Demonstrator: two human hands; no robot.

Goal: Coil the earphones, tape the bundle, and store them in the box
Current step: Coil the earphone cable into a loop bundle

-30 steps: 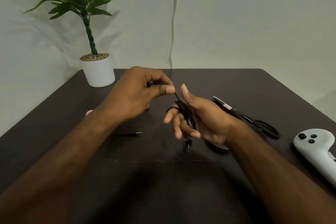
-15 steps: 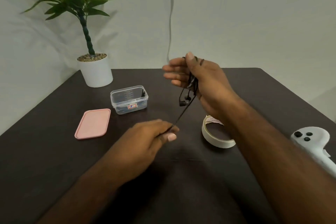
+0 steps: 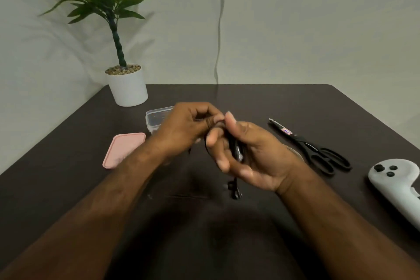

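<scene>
Your right hand [image 3: 252, 154] sits palm-up above the dark brown wooden table [image 3: 261, 102] in the head view, fingers half curled, with the thin black wired earphones [image 3: 235, 150] looped around them as a bundle. Your left hand [image 3: 186, 127] is pinched shut on the cable at the top of that bundle, thumb and forefinger meeting just beside your right thumb tip.

The bundle's long axis runs roughly from your right fingertips down toward you, and the earbud ends [image 3: 235, 190] hang below your palm, pointing at the table.

Watch the loose tail: if your left pinch eases, I judge the loops could spring open and slide off your fingers, because nothing binds them yet. The dangling earbuds may also snag on the wraps as you wind.

The clear plastic rectangular box [image 3: 156, 118] is partly hidden behind your left hand, with its pink rounded lid [image 3: 123, 150] lying beside it, so storing looks some way off. Only a sliver of what may be the tape roll shows behind your right wrist, and the black-handled scissors [image 3: 316, 150] lie well apart to your right.
</scene>
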